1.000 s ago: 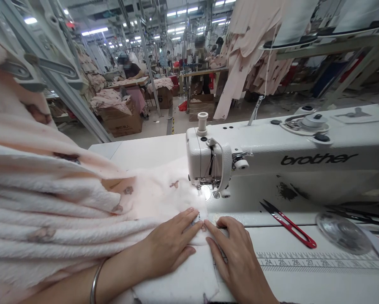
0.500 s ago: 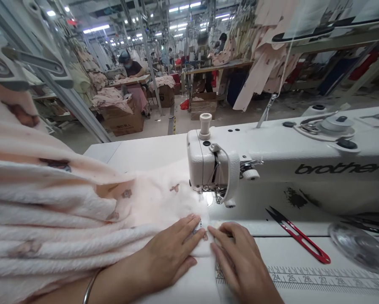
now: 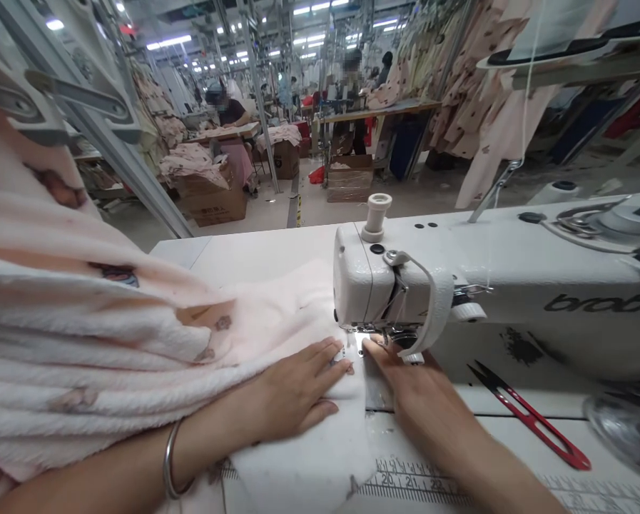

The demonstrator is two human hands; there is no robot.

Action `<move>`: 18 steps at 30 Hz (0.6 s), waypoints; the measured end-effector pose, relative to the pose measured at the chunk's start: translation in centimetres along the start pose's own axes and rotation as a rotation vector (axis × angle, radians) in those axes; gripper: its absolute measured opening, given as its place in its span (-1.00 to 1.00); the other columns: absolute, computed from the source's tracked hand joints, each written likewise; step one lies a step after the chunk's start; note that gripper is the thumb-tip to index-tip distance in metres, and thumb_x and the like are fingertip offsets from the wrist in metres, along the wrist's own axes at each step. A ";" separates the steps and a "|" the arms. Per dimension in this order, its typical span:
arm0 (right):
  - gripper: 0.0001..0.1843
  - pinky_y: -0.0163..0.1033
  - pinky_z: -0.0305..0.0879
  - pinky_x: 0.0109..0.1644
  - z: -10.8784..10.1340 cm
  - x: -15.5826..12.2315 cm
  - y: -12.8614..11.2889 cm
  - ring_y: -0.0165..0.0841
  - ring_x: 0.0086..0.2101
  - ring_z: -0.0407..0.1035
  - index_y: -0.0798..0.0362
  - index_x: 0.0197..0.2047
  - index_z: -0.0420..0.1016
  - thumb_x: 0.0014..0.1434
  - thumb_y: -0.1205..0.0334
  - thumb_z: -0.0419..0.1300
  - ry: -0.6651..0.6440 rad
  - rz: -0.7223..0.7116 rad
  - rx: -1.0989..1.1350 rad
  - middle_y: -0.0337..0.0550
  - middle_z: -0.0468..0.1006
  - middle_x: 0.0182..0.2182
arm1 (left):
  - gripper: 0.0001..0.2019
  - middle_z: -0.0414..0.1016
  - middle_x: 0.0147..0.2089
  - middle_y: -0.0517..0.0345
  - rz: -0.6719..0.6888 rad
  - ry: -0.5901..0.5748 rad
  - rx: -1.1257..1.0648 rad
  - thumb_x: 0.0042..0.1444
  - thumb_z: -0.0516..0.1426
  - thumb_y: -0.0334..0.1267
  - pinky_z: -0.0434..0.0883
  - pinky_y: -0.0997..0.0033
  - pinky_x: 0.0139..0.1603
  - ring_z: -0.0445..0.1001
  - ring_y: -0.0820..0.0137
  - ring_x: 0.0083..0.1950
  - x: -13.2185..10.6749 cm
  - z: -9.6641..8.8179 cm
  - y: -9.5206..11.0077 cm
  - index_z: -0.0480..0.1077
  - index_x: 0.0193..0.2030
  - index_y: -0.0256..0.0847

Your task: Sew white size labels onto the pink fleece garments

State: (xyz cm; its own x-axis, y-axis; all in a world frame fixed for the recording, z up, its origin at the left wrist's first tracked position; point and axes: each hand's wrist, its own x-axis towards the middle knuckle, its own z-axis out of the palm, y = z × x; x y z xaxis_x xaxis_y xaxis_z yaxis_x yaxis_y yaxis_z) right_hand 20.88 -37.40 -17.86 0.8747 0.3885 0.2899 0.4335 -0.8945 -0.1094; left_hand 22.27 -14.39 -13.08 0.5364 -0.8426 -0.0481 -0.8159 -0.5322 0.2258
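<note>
My left hand [image 3: 292, 389] lies flat, fingers stretched out, pressing pale pink fleece fabric [image 3: 138, 335] onto the bed of a white sewing machine [image 3: 459, 285]. Its fingertips rest by a small label near the needle. My right hand [image 3: 424, 400] also lies flat on the fabric's edge, its fingertips reaching under the machine head close to the presser foot [image 3: 387, 334]. The fabric is bunched in thick folds at the left and carries small brown prints.
Red thread snips [image 3: 528, 417] lie on the table right of my right hand. A clear round lid [image 3: 627, 432] sits at the far right. A printed ruler [image 3: 405, 485] runs along the table's front. Other workers, cardboard boxes and hanging garments fill the hall behind.
Both hands have slid forward with the fabric toward the needle; my right hand's fingertips now reach under the machine head. The view has shifted so the machine sits further right.
</note>
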 end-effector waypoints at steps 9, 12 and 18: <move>-0.30 -0.04 0.14 0.13 1.1 -2.4 -2.8 -0.19 0.09 0.16 0.12 0.21 0.28 0.04 0.69 -0.17 0.118 -0.017 0.043 -0.02 0.37 0.05 | -0.44 -0.03 0.38 -0.23 0.023 0.062 -0.034 0.27 -0.01 -0.15 0.13 0.10 0.36 -0.07 0.12 0.42 0.2 1.1 -1.0 -0.02 0.34 -0.33; -0.25 -0.04 0.13 0.14 1.0 -2.3 -2.5 -0.20 0.11 0.13 0.05 0.26 0.21 0.04 0.70 -0.17 0.070 0.009 0.050 -0.07 0.33 0.10 | -0.46 -0.02 0.37 -0.22 0.023 0.070 -0.039 0.27 -0.02 -0.18 0.13 0.11 0.36 -0.07 0.15 0.42 0.3 0.9 -1.1 -0.02 0.34 -0.33; -0.29 -0.06 0.17 0.13 0.6 -2.3 -2.9 -0.24 0.13 0.12 0.04 0.20 0.28 0.05 0.70 -0.18 0.099 0.031 0.062 -0.10 0.32 0.11 | -0.49 0.01 0.36 -0.20 0.012 0.065 -0.073 0.27 -0.02 -0.23 0.17 0.11 0.35 -0.02 0.16 0.40 0.5 0.7 -0.8 0.00 0.32 -0.29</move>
State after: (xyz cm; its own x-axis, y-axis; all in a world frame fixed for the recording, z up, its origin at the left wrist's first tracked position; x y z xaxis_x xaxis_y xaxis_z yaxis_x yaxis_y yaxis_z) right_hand 17.76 -35.58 -18.74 0.8635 0.3347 0.3772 0.4222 -0.8889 -0.1777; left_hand 23.06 -14.47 -13.91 0.5416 -0.8404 0.0181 -0.8057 -0.5129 0.2963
